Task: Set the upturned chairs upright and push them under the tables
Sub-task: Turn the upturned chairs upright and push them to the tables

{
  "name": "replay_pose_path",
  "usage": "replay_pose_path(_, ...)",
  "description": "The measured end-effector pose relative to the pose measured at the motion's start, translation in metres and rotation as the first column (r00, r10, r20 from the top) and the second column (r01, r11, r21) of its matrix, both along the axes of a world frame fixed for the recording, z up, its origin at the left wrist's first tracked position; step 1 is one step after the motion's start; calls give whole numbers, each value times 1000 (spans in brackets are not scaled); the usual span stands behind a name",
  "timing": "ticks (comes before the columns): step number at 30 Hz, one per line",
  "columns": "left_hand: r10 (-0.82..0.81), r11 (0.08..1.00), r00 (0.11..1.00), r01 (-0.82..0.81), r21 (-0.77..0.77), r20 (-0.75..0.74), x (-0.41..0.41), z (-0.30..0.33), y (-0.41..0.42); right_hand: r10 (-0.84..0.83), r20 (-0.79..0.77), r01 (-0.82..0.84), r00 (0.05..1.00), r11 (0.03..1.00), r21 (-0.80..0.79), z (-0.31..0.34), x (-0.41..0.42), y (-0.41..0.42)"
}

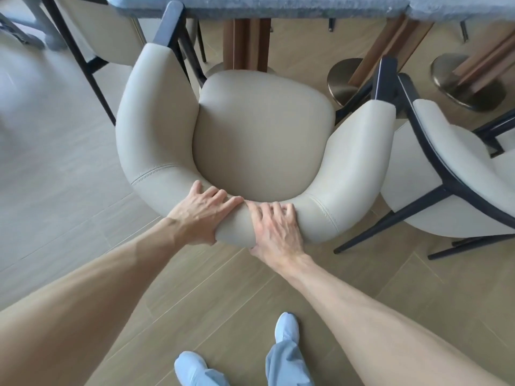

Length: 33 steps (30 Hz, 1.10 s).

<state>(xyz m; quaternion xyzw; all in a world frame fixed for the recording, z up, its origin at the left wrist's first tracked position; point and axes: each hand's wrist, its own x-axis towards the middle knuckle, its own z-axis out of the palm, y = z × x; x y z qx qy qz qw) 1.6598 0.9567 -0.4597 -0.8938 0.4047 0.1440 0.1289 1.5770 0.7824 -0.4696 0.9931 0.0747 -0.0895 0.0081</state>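
Observation:
A cream padded chair with a curved backrest and dark legs stands upright in front of me, its seat facing a grey-topped table. My left hand grips the rear of the curved backrest, fingers over the top and thumb behind. My right hand grips the same backrest just to the right, fingers curled over its top. The front of the seat sits near the table's wooden pedestal.
A second cream chair stands close on the right, its dark frame almost touching the first. Another chair back is at the upper left. Round brass table bases sit on the wooden floor. My feet are below.

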Motion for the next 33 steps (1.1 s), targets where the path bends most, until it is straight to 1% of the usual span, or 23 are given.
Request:
replay_pose_path(3, 17, 1000, 1000, -17, -22, -2, -21, -6, 6, 14, -2, -14, 1000, 1000, 12, -3, -19, 3)
replay_pose_path(8, 86, 980, 996, -90, -179, -26, -69, -11, 6, 40, -12, -39, 999, 999, 24, -6, -53, -6)
replay_pose_path(11, 110, 971, 994, -112, -211, -24, -91, -15, 6, 54, -37, -54, 998, 998, 18, -5, -67, -7)
replay_pose_path(17, 89, 979, 996, -92, -180, -27, -103, -15, 15, 36, -33, -35, 999, 999, 30, -2, -87, 3)
replay_pose_path(23, 92, 983, 990, -108, -147, -109, -107, -7, 5, 48, -77, -46, 996, 999, 25, 5, -92, -8)
replay_pose_path(26, 99, 983, 983, -121, -141, -154, -100, -2, -4, 63, -90, -60, 994, 998, 28, 10, -82, -21)
replay_pose_path(33, 95, 990, 978, -113, -89, -184, -49, 11, -21, 62, -100, -61, 993, 998, 18, 19, -38, -35)
